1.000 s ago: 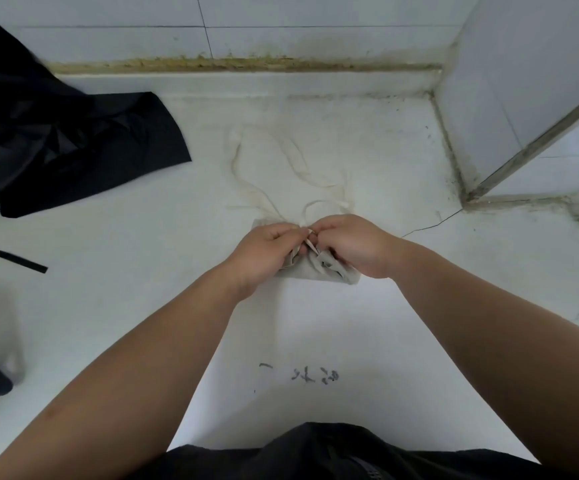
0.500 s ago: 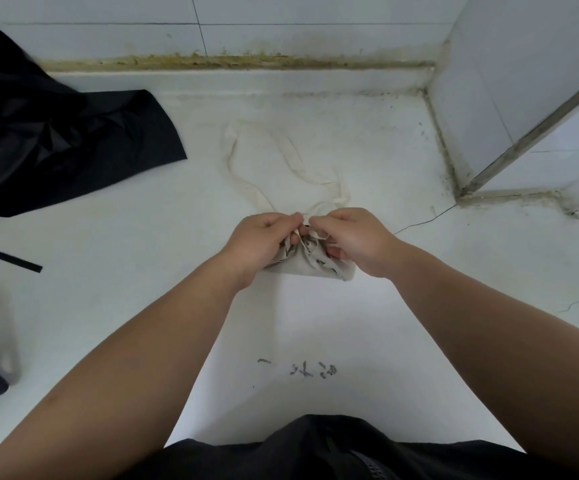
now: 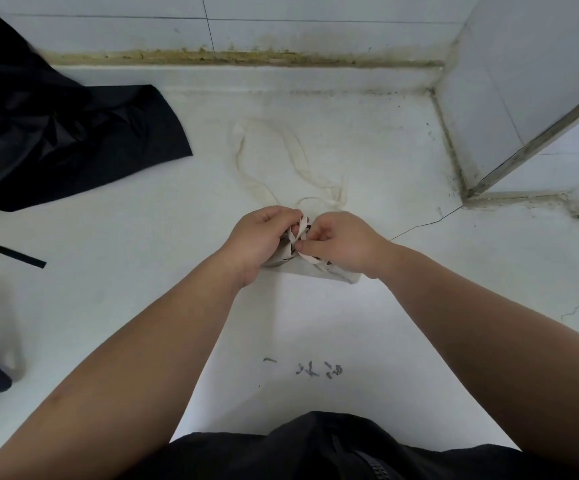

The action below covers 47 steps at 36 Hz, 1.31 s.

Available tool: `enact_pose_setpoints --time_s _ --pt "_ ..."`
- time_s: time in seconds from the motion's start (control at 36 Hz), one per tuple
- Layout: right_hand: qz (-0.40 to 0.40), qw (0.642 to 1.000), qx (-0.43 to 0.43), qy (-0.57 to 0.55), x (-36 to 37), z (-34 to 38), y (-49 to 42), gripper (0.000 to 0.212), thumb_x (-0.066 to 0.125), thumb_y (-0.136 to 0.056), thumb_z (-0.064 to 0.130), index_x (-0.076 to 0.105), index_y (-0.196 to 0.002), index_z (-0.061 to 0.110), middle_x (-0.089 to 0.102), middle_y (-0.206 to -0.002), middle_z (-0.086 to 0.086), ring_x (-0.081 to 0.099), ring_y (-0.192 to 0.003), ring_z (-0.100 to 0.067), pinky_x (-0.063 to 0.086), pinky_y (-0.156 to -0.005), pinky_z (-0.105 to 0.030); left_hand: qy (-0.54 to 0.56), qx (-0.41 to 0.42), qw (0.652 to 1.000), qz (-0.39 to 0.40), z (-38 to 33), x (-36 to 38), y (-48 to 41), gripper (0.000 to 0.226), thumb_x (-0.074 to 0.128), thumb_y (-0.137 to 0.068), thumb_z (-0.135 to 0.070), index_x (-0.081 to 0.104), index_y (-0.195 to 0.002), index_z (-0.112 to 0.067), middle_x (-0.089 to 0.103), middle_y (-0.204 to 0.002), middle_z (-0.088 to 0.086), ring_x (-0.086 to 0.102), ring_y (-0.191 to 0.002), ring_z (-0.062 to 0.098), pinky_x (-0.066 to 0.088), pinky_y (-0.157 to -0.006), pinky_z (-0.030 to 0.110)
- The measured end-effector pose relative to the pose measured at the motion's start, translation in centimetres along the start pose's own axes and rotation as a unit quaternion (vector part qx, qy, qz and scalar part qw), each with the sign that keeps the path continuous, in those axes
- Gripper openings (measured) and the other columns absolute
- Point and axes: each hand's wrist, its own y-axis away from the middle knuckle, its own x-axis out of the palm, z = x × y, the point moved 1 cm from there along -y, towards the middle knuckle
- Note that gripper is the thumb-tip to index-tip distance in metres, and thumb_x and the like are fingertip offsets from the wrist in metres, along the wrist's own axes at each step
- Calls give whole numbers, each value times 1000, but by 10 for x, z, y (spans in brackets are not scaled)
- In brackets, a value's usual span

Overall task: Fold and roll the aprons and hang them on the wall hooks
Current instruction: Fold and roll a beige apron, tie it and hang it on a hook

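At ten o'clock from the hands a black apron [image 3: 73, 143] is lying crumpled on the white counter [image 3: 454, 306], well apart from the work. One black strap [image 3: 11, 252] is trailing out at nine o'clock.

Moving right, the left hand [image 3: 258, 239] is covering the left end of the rolled cream apron [image 3: 319, 273]. Its fingers are curling round the tie [image 3: 296, 232] where that crosses the top of the roll. The roll is sitting on the counter between the two hands. Its long axis is running roughly from nine to three o'clock, dipping a little toward four, and only its near edge is showing under the wrists. From it the neck loop [image 3: 270, 157] is spreading flat toward twelve o'clock, slack and touched by neither hand.

Next, the right hand [image 3: 341, 245] is pinching the tie between thumb and forefinger, just beside the left fingertips. Both hands are therefore clamping the same strip at the middle of the roll, equally near it. The person is probably knotting the tie across the roll's short way. If so, the tightening pull would be going outward along the long axis, left hand to nine and right hand to three.

At two o'clock the tiled wall corner [image 3: 488, 98] is standing well apart, and no hooks are showing.
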Motion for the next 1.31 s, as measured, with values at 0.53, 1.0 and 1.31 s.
enact_pose_setpoints --time_s 0.53,1.0,1.31 --pt "-23 996 -24 -87 0 2 -1 18 65 -84 10 64 -93 -6 62 -76 -7 52 -68 -13 44 -69 -31 52 2 998 27 4 -1 0 16 65 -89 -23 76 -91 -11 74 -94 6 66 -87 13 50 -85 24" --pt "18 994 8 -110 -7 4 -3 23 65 -88 19 61 -85 -3 53 -67 -6 42 -52 -10 34 -50 -18 52 3 999 9 2 2 4 21 63 -89 -25 76 -90 -8 73 -90 16 62 -77 13 45 -71 19" --pt "2 986 38 -164 -3 2 -2 26 50 -90 7 61 -66 11 64 -71 -5 52 -65 -16 39 -59 -26 53 22 998 24 -1 5 7 20 73 -76 -40 79 -85 -23 65 -82 9 52 -77 17 42 -78 27"
